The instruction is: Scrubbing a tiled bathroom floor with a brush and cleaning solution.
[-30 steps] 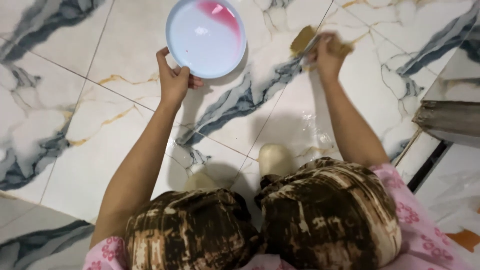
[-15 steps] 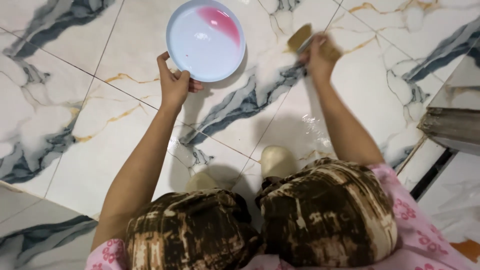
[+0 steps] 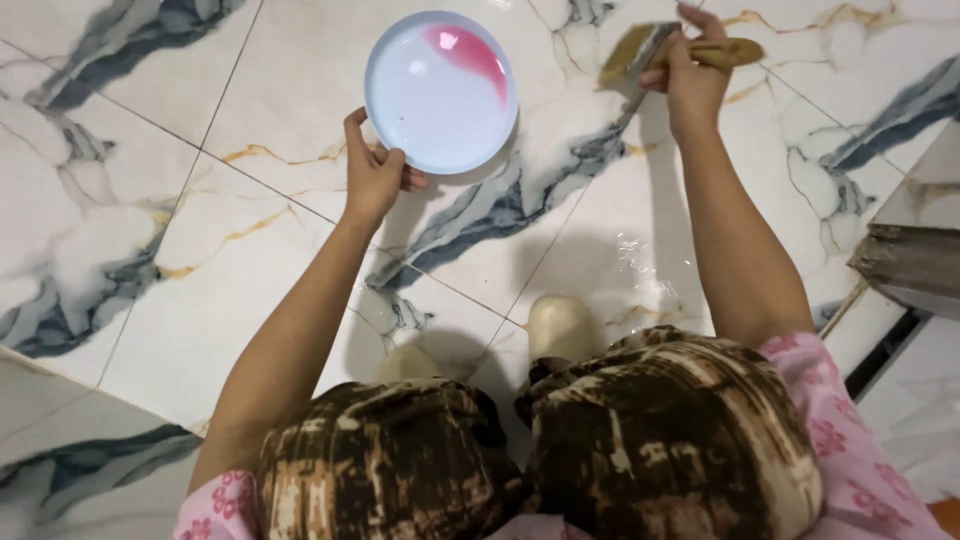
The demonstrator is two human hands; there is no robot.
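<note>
Two knees in brown-and-cream patterned trousers (image 3: 540,450) fill the bottom of the frame, with pale slippers (image 3: 560,325) showing just beyond them on the glossy marble-look floor (image 3: 200,280). Farther up, left of centre, the left hand (image 3: 375,175) pinches the near rim of a round pale blue plate (image 3: 440,95), thumb over the edge, fingers curled beneath; a smear of pink liquid sits in its far side. The plate looks light and stiff, likely slick where wet, and the dry rim seems the safest hold. At upper right, the right hand (image 3: 690,85) is wrapped around the wooden handle of a flat paintbrush (image 3: 650,50), bristles pointing left, close to the tile.
</note>
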